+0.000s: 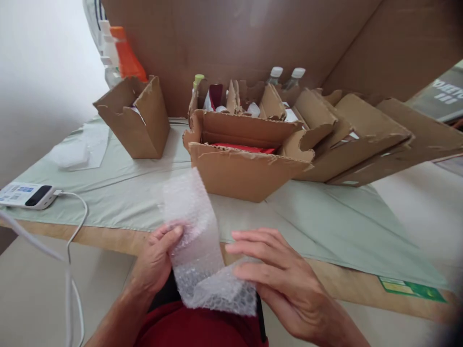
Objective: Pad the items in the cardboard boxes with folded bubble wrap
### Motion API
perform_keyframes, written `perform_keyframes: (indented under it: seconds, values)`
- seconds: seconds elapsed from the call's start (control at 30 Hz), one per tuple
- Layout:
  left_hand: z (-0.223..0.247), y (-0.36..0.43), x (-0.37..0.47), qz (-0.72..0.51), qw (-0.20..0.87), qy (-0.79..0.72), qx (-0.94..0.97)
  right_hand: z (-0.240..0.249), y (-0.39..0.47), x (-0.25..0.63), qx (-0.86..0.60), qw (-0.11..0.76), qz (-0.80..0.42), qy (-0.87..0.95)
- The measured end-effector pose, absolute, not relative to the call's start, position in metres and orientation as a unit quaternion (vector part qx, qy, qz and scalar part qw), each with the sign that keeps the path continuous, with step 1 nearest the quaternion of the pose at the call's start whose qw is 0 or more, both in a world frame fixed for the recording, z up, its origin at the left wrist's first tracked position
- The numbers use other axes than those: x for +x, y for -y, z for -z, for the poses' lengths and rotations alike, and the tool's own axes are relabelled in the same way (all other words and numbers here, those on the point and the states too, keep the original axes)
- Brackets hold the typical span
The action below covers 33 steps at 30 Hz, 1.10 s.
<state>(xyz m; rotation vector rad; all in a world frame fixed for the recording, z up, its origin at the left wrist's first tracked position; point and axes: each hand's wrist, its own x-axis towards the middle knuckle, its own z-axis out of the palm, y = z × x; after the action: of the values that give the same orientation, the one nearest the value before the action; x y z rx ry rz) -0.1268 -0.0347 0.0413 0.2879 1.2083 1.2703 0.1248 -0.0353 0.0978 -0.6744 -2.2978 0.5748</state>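
A strip of clear bubble wrap (197,231) hangs in front of me at the table's near edge, its lower end folded up to the right. My left hand (159,255) pinches its left edge between thumb and fingers. My right hand (278,274) is at the folded lower end, fingers stretched out and slightly apart, the fingertips against the wrap. Where its thumb lies is partly hidden. Just beyond the wrap stands an open cardboard box (246,173) with something red (246,148) inside.
More cut cardboard boxes (361,130) line the back and right, with white-capped bottles (297,74) behind. At left are another box (133,120), an orange bottle (128,55), clear plastic packaging (77,152) and a power bank (27,195) with a white cable (77,231). Green cloth (318,217) covers the table.
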Motion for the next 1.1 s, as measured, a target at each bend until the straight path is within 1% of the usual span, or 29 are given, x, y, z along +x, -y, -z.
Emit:
perform_keyframes:
  seconds: [0.13, 0.23, 0.33, 0.43, 0.5, 0.57, 0.63, 0.7, 0.8, 0.83, 0.9, 0.97, 1.1]
  values:
    - [-0.037, 0.032, -0.139, -0.594, 0.545, -0.576, 0.135, -0.087, 0.056, 0.161, -0.248, 0.33, -0.332, 0.848]
    - [-0.033, 0.026, -0.147, -0.6, 0.514, -0.591, 0.164, -0.074, 0.073, 0.159, -0.256, 0.328, -0.359, 0.836]
    - [-0.03, 0.011, -0.154, -0.583, 0.476, -0.611, 0.245, -0.056, 0.09, 0.129, -0.27, 0.319, -0.327, 0.848]
    - [-0.03, -0.02, -0.164, -0.54, 0.437, -0.624, 0.357, -0.035, 0.094, 0.085, -0.271, 0.301, -0.236, 0.883]
    - [-0.031, -0.046, -0.172, -0.513, 0.423, -0.63, 0.401, -0.022, 0.087, 0.055, -0.26, 0.284, -0.18, 0.905]
    - [-0.03, -0.071, -0.181, -0.5, 0.396, -0.641, 0.427, -0.015, 0.075, 0.033, -0.26, 0.275, -0.15, 0.913]
    - [-0.029, -0.085, -0.191, -0.496, 0.342, -0.66, 0.449, -0.014, 0.066, 0.021, -0.268, 0.274, -0.155, 0.91]
    - [-0.026, -0.082, -0.199, -0.499, 0.275, -0.678, 0.464, -0.017, 0.061, 0.022, -0.271, 0.287, -0.207, 0.895]
    - [-0.02, -0.051, -0.207, -0.475, 0.201, -0.676, 0.527, -0.024, 0.056, 0.042, -0.29, 0.325, -0.294, 0.851]
    - [-0.019, -0.039, -0.208, -0.46, 0.188, -0.665, 0.557, -0.026, 0.051, 0.049, -0.31, 0.334, -0.298, 0.839]
    - [-0.015, -0.022, -0.208, -0.432, 0.177, -0.636, 0.614, -0.031, 0.034, 0.057, -0.351, 0.331, -0.263, 0.836]
    - [-0.011, -0.018, -0.207, -0.396, 0.162, -0.605, 0.672, -0.035, 0.005, 0.052, -0.369, 0.296, -0.221, 0.853]
    - [-0.001, -0.042, -0.211, -0.292, 0.124, -0.568, 0.759, -0.034, -0.061, 0.011, -0.381, 0.16, -0.185, 0.892]
